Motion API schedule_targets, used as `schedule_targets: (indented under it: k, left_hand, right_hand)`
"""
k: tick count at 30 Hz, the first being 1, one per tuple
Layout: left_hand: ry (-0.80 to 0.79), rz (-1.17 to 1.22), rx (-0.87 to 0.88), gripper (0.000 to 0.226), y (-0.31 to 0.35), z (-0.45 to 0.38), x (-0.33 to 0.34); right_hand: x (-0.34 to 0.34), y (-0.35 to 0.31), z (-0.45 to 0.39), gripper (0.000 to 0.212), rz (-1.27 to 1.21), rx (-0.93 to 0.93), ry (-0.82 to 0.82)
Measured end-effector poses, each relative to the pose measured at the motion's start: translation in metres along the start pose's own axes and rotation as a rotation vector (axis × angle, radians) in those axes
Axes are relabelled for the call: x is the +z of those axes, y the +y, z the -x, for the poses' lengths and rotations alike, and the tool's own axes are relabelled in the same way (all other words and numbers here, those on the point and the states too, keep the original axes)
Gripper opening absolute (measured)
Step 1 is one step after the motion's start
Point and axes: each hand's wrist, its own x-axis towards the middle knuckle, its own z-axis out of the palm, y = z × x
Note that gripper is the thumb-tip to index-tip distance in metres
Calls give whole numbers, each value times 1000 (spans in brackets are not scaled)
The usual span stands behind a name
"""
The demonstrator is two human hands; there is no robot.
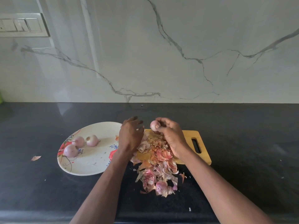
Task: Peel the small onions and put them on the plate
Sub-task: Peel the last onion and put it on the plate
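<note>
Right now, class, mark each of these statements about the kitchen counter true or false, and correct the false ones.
1. Three onions lie on the plate. True.
2. The right hand holds an onion. True.
3. The left hand grips a knife. False: it holds no knife.
4. The peels are piled on the plate. False: they lie on the board and counter.
5. The board is right of the plate. True.
</note>
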Motion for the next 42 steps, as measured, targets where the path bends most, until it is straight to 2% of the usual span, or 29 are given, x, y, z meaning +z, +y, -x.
schedule_targets:
  k: [2, 5, 9, 14, 19, 24, 30, 37, 42]
  left_hand:
    - [-49, 137, 50, 27, -1, -2, -4]
    - [-163, 345, 54, 25, 3, -1, -7]
    - [-235, 355, 85, 22, -1, -2, -3]
    - [-284, 415, 82, 21, 1, -2, -9]
    - [-310, 437, 75, 23, 0, 0, -11]
    - [-315, 419, 46, 24, 0, 0, -11]
    - [-249, 361, 80, 26, 0, 1, -7]
    - [-141, 266, 117, 13, 2, 5, -2]
    - [-101, 248, 95, 13, 8, 8, 2]
  right_hand:
    - [-1, 1, 0, 25, 78, -54, 13]
    - [-3, -2, 4, 22, 132, -109, -7]
    - [-7, -4, 3, 35, 182, -104, -13]
    - [-9, -5, 4, 32, 165, -97, -25]
    - [-7, -3, 4, 26, 257, -116, -19]
    - [-7, -2, 4, 27, 315, -121, -26]
    - [-2, 0, 3, 24, 345, -121, -18]
    - [1, 1, 3, 14, 363, -146, -34]
    - [1, 0, 4, 13, 332, -149, -36]
